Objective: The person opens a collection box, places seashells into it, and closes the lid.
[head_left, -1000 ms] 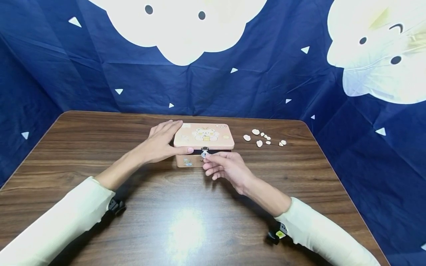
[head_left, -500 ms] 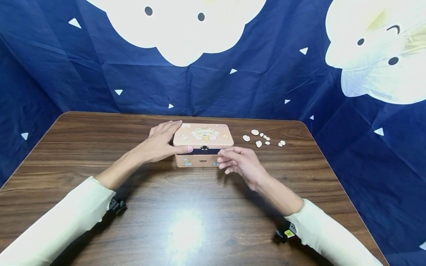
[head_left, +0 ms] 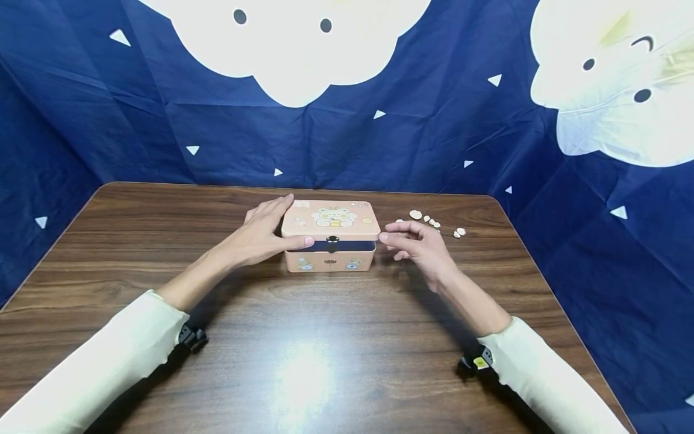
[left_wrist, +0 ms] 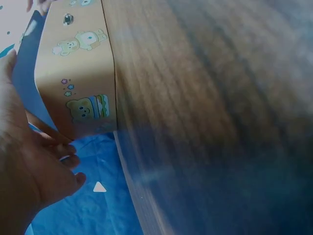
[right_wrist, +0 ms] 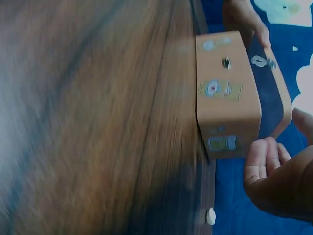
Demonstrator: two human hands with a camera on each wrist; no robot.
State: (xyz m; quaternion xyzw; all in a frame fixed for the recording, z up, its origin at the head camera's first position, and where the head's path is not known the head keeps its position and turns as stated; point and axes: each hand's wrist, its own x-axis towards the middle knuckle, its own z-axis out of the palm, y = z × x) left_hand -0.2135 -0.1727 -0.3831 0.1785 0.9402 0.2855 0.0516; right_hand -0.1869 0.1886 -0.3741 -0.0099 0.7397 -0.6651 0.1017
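Observation:
A peach-pink tin box (head_left: 311,263) with printed bears sits at the back middle of the table, its hinged lid (head_left: 300,223) partly raised. Dark blue shows in the gap below the lid, and a metal latch (head_left: 332,243) hangs from the lid's front edge. My left hand (head_left: 260,238) holds the lid's left side, thumb at the front edge and fingers at the back corner. At the lid's right front corner is my right hand (head_left: 420,250), its thumb tip by the edge and its fingers loosely bent; the right wrist view does not settle whether they touch.
Several small white pieces (head_left: 415,214) lie to the right of the box, some partly hidden behind my right hand. The brown wooden table (head_left: 228,374) ends at a blue cloth backdrop (head_left: 233,138) with white cloud shapes.
My right hand has let go of the latch and moved right along the box front to the lid's right corner. The left hand stays on the lid, which is still partly raised.

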